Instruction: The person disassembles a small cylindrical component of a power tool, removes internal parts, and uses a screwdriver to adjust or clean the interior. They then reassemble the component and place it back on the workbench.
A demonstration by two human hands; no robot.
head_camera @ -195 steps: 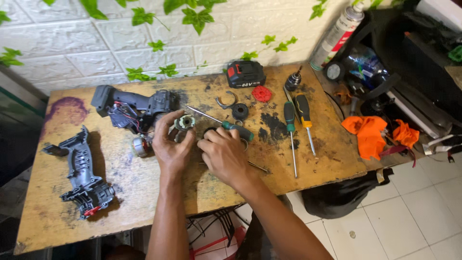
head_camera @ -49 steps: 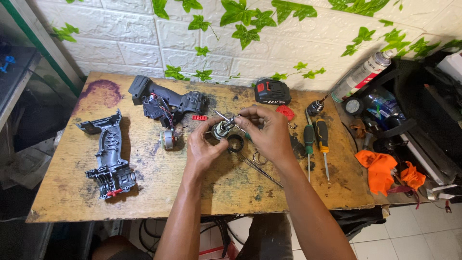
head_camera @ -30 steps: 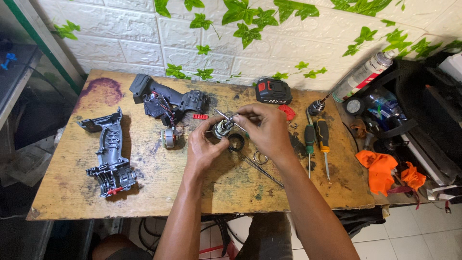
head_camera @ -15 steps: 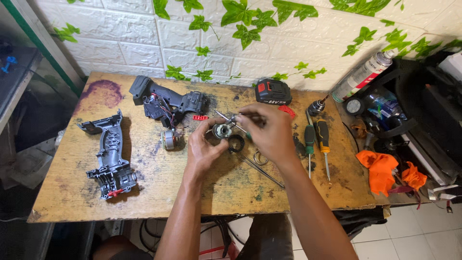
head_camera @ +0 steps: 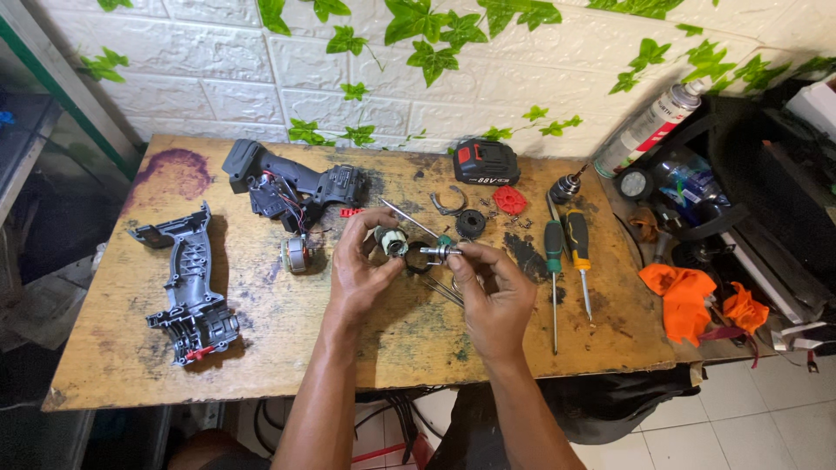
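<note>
left hand (head_camera: 361,265) pinches a small round grey-green motor part (head_camera: 392,241); right hand (head_camera: 492,292) fingertips grip its thin metal shaft (head_camera: 438,252) just beside

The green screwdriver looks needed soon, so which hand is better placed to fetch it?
Probably the right hand: the green screwdriver lies just beside it, while the left hand, holding the motor part, is farther away.

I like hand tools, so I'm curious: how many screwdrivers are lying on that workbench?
2, side by side right of the hands: a green-handled screwdriver and a yellow-and-black-handled screwdriver just right of it, tips pointing toward the near edge. Others could be hidden under the hands.
</note>
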